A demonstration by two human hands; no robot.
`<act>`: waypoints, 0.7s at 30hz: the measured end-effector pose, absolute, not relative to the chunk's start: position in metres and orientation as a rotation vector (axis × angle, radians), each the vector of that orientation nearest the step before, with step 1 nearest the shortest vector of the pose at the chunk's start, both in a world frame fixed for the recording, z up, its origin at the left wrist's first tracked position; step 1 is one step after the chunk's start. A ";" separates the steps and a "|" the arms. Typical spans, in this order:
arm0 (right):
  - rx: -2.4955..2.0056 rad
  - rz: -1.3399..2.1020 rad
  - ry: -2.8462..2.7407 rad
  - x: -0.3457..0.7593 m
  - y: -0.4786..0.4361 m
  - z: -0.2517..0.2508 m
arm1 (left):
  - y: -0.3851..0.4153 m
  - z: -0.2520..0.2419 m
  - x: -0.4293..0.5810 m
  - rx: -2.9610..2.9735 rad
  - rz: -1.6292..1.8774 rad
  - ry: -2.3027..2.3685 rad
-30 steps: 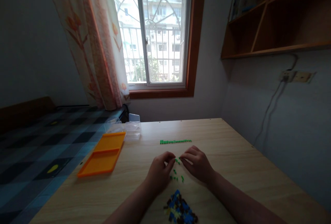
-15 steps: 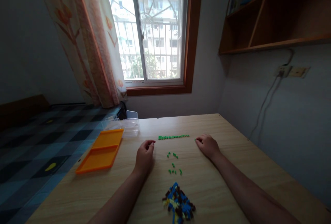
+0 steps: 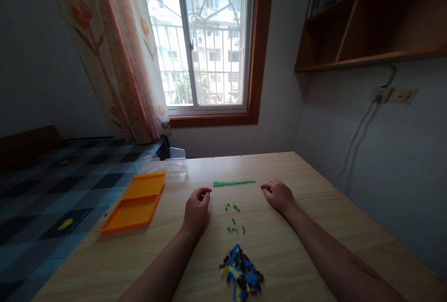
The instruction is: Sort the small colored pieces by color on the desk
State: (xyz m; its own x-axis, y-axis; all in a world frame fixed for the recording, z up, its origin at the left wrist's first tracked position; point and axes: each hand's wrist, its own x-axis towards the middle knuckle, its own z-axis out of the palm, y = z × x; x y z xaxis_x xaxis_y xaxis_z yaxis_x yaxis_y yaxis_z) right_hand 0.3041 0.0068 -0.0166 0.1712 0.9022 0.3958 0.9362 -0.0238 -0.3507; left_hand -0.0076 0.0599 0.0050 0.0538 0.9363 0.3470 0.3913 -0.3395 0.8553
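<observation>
A row of small green pieces (image 3: 233, 183) lies in a line on the wooden table (image 3: 314, 227). My left hand (image 3: 196, 209) rests just off the row's left end, fingers curled in a pinch; what it holds, if anything, is too small to see. My right hand (image 3: 278, 195) lies at the row's right end, fingers bent with the tips on the table. Between the hands sit a few loose green pieces (image 3: 234, 218). Closer to me is a heap of blue, dark and yellow pieces (image 3: 240, 274).
An orange two-part tray (image 3: 135, 201) lies at the table's left edge, with clear plastic boxes (image 3: 166, 170) behind it. A checkered bed (image 3: 52, 185) is to the left. Window, curtain, wall shelves and a socket with a cable are beyond.
Both hands left the loose green pieces in the middle and moved apart and forward to the two ends of the green row. The view tilted slightly.
</observation>
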 end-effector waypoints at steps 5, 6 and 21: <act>-1.915 -0.116 -1.749 0.305 0.012 -0.019 | 0.058 0.006 -0.006 1.821 1.275 1.327; -1.919 -0.123 -1.755 0.305 0.014 -0.019 | 0.058 0.007 -0.005 1.826 1.273 1.325; -1.845 -0.074 -1.826 0.307 0.032 -0.016 | 0.056 0.005 -0.005 1.853 1.251 1.340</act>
State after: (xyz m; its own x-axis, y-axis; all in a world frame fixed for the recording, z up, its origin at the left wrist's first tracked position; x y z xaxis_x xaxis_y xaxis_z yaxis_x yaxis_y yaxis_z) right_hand 0.3069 0.0323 -0.0162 0.0814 0.9119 0.4022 0.9415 0.0621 -0.3313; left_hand -0.0047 0.0562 0.0053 0.0798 0.9245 0.3726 0.4347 -0.3687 0.8217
